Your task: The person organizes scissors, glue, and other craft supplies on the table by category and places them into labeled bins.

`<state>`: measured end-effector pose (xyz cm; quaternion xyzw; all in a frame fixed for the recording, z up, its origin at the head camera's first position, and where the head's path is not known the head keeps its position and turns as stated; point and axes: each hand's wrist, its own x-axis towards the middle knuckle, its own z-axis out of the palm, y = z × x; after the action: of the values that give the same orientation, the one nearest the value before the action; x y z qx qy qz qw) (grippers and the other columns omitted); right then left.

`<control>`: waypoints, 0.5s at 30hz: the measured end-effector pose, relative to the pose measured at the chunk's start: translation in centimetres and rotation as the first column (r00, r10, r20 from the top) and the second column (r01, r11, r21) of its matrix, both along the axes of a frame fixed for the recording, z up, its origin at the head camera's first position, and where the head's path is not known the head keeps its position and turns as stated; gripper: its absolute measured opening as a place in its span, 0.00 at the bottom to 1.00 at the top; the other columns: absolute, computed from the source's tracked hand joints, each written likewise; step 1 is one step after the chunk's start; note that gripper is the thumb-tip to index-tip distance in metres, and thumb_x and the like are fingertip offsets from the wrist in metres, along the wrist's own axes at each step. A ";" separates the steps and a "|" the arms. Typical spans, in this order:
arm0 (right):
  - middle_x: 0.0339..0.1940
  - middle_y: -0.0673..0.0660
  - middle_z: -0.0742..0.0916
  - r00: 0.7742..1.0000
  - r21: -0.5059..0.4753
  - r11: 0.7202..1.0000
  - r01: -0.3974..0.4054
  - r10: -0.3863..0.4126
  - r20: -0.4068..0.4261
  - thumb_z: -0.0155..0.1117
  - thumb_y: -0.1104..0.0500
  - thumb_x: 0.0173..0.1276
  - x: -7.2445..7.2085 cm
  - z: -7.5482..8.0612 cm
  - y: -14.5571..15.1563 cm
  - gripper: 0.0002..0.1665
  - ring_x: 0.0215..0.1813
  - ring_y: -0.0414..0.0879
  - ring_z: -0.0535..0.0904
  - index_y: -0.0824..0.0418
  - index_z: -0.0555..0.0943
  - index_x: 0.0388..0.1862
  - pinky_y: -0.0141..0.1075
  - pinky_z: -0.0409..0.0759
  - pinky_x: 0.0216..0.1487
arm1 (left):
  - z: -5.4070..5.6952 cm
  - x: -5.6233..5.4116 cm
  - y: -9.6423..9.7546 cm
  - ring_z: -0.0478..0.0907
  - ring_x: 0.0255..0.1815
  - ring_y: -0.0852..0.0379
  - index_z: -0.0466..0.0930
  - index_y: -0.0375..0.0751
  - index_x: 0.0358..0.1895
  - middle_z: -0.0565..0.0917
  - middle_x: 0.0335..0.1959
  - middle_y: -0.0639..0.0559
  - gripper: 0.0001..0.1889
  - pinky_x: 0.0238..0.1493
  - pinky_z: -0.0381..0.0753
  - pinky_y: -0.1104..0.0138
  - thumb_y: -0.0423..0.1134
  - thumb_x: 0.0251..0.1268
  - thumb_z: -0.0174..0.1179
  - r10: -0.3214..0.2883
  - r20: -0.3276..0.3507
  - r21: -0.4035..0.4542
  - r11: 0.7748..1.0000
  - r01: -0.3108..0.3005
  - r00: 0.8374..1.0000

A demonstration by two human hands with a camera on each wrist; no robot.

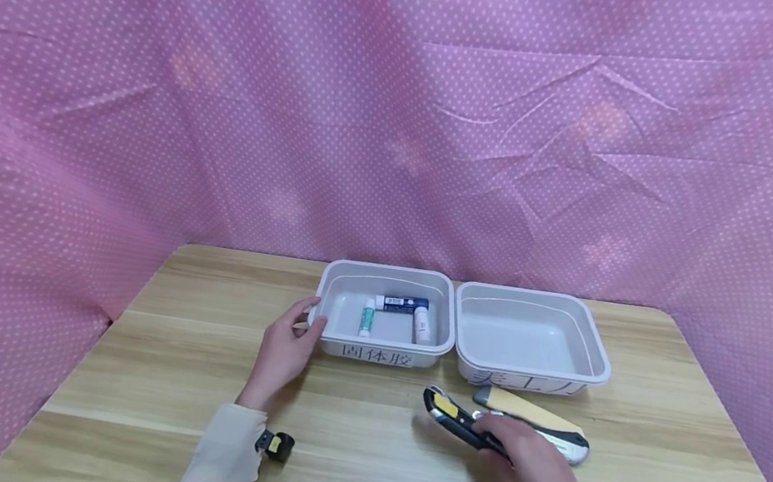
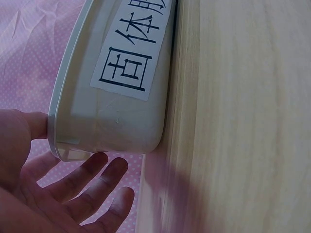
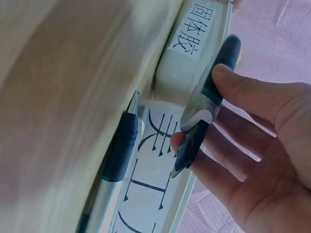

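My left hand (image 1: 310, 317) lies with straight fingers at the front left corner of a white tray (image 1: 345, 272) labelled with black characters. In the left wrist view the thumb touches this tray's (image 2: 131, 63) rim while the left hand's (image 2: 73, 144) fingers spread beside the corner. Three glue sticks (image 1: 401, 304) lie inside. My right hand (image 1: 493, 441) pinches a black and yellow utility knife (image 1: 449, 413) just above the table; in the right wrist view the knife (image 3: 227, 52) sits between the thumb and fingers of the right hand (image 3: 199, 109).
A second white tray (image 1: 596, 354), with nothing in it, stands right of the first. In front of it lie a beige utility knife (image 1: 526, 411) and a silver one (image 1: 566, 446) on the wooden table (image 1: 146, 371). Pink dotted cloth (image 1: 407, 109) surrounds the table.
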<state>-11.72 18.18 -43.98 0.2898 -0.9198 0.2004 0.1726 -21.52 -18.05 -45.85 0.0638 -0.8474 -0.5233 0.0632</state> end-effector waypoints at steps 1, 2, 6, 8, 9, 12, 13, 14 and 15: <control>0.47 0.48 0.90 1.000 -0.004 1.000 0.010 -0.010 -0.011 0.82 0.68 0.50 0.0 0.1 0.0 0.25 0.49 0.43 0.86 0.51 0.86 0.46 0.42 0.87 0.50 | 0.0 0.0 0.0 0.84 0.56 0.43 0.70 0.49 0.74 0.79 0.65 0.36 0.25 0.53 0.87 0.54 0.47 0.79 0.55 0.000 -0.001 0.000 1.000 0.000 1.000; 0.47 0.48 0.90 1.000 -0.007 1.000 0.015 -0.015 -0.019 0.82 0.68 0.50 -0.1 0.2 0.0 0.25 0.49 0.43 0.86 0.51 0.86 0.46 0.42 0.87 0.50 | 0.0 0.0 0.0 0.84 0.56 0.43 0.70 0.49 0.74 0.79 0.65 0.36 0.25 0.53 0.87 0.55 0.48 0.79 0.55 -0.001 -0.002 -0.001 1.000 0.001 1.000; 0.46 0.45 0.89 0.999 -0.025 0.999 0.029 -0.030 -0.041 0.83 0.68 0.49 -0.3 0.6 0.1 0.25 0.47 0.40 0.86 0.50 0.86 0.45 0.41 0.87 0.47 | 0.0 0.0 -0.1 0.84 0.56 0.43 0.71 0.49 0.74 0.79 0.64 0.36 0.25 0.52 0.87 0.55 0.48 0.79 0.55 -0.003 -0.005 0.002 1.000 0.003 1.000; 0.45 0.44 0.89 0.998 -0.030 0.999 0.026 -0.028 -0.059 0.83 0.68 0.48 -0.4 0.8 0.2 0.26 0.46 0.40 0.85 0.50 0.86 0.45 0.40 0.87 0.45 | 0.0 0.1 -0.1 0.84 0.56 0.43 0.71 0.49 0.74 0.79 0.64 0.36 0.25 0.52 0.87 0.55 0.48 0.79 0.55 -0.004 -0.004 0.001 1.000 0.004 1.000; 0.44 0.44 0.89 0.998 -0.034 0.999 0.024 -0.026 -0.064 0.83 0.68 0.48 -0.4 0.9 0.2 0.26 0.45 0.40 0.85 0.50 0.85 0.45 0.40 0.86 0.45 | 0.0 0.1 -0.1 0.84 0.56 0.43 0.70 0.49 0.74 0.79 0.64 0.36 0.25 0.52 0.87 0.55 0.48 0.79 0.55 -0.005 -0.003 0.001 1.000 0.005 1.000; 0.44 0.44 0.89 0.997 -0.035 0.999 0.032 -0.035 -0.072 0.82 0.68 0.49 -0.6 1.2 0.5 0.26 0.44 0.39 0.85 0.50 0.85 0.45 0.40 0.86 0.43 | 0.0 0.1 -0.2 0.84 0.56 0.43 0.70 0.49 0.74 0.79 0.65 0.37 0.25 0.53 0.87 0.55 0.48 0.79 0.55 -0.004 0.000 -0.004 1.000 0.004 1.000; 0.44 0.44 0.89 0.997 -0.036 0.999 0.037 -0.039 -0.069 0.82 0.68 0.49 -0.6 1.4 0.6 0.26 0.43 0.40 0.86 0.50 0.85 0.46 0.40 0.87 0.42 | 0.0 0.1 -0.2 0.84 0.56 0.43 0.70 0.49 0.74 0.79 0.65 0.37 0.25 0.53 0.87 0.55 0.47 0.79 0.55 -0.005 -0.001 -0.005 1.000 0.005 1.000; 0.44 0.44 0.90 0.997 -0.035 0.998 0.045 -0.047 -0.063 0.82 0.68 0.50 -0.7 1.5 0.7 0.26 0.43 0.40 0.86 0.50 0.85 0.46 0.41 0.87 0.41 | 0.0 0.1 -0.2 0.84 0.56 0.43 0.70 0.49 0.74 0.79 0.65 0.37 0.25 0.53 0.87 0.55 0.47 0.79 0.55 -0.006 -0.001 -0.006 1.000 0.006 1.000; 0.45 0.45 0.90 0.997 -0.031 0.998 0.053 -0.054 -0.058 0.81 0.68 0.51 -0.7 1.7 0.8 0.26 0.44 0.40 0.86 0.49 0.85 0.47 0.42 0.87 0.41 | -0.1 0.1 -0.2 0.84 0.56 0.43 0.70 0.49 0.74 0.79 0.65 0.37 0.25 0.53 0.87 0.55 0.47 0.79 0.55 -0.007 0.000 -0.005 1.000 0.007 1.000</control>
<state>-12.46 19.00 -42.29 0.2683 -0.9187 0.2008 0.2089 -21.46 -18.24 -45.92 0.0606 -0.8489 -0.5215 0.0618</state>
